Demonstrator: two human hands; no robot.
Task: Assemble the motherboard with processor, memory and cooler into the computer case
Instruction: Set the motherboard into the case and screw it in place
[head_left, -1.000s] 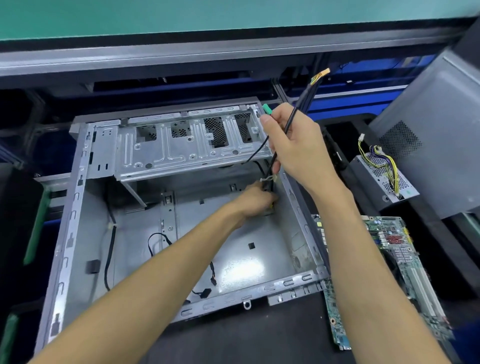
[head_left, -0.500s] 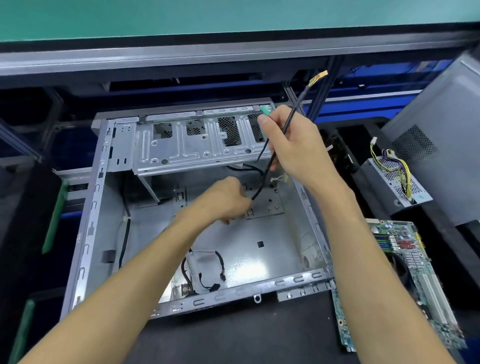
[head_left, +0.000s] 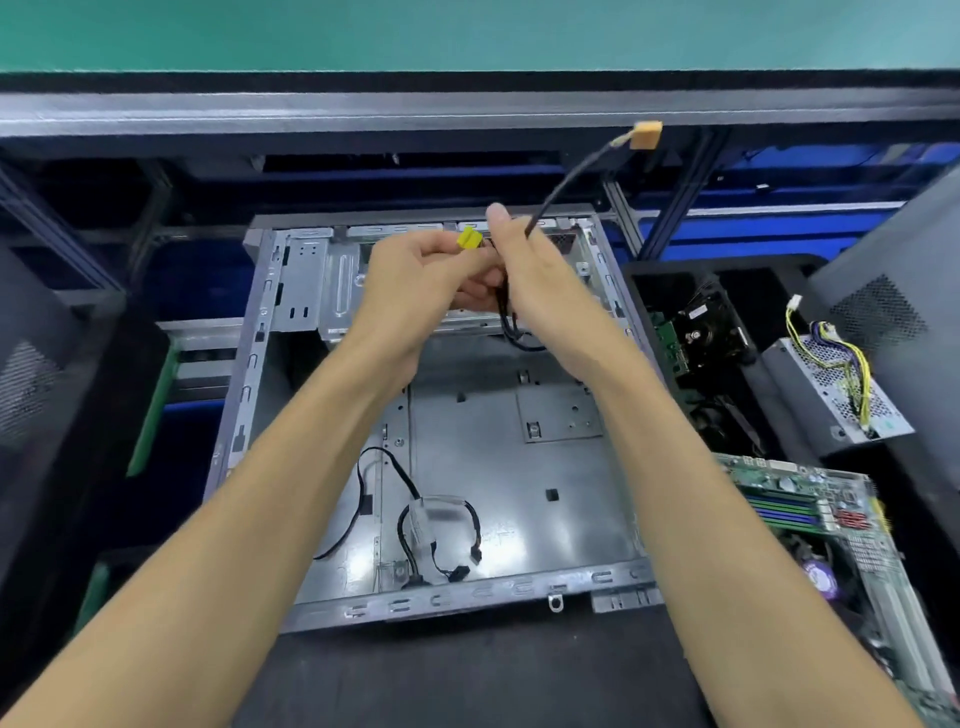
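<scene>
— Nearest the bench edge, what lies there?

— Open grey sheet-metal computer case (head_left: 519, 467) on its side, on the black mat (head_left: 467, 675). Loose black cables (head_left: 441, 525) on its floor. Green motherboard (head_left: 810, 519) just right of the case, outside it, flat.

— And your hands?

— Both raised over the case's far half, touching. My left hand (head_left: 421, 280) pinches a small yellow plug (head_left: 468, 239). My right hand (head_left: 540, 291) is curled round a thin black cable (head_left: 561, 192) that rises to an orange connector (head_left: 645, 135).

— Farther out?

— Perforated silver power supply (head_left: 836, 384) with yellow wires, far right. Black cooler fan (head_left: 706, 332) beside it; whether it sits on another board, I cannot tell.
</scene>
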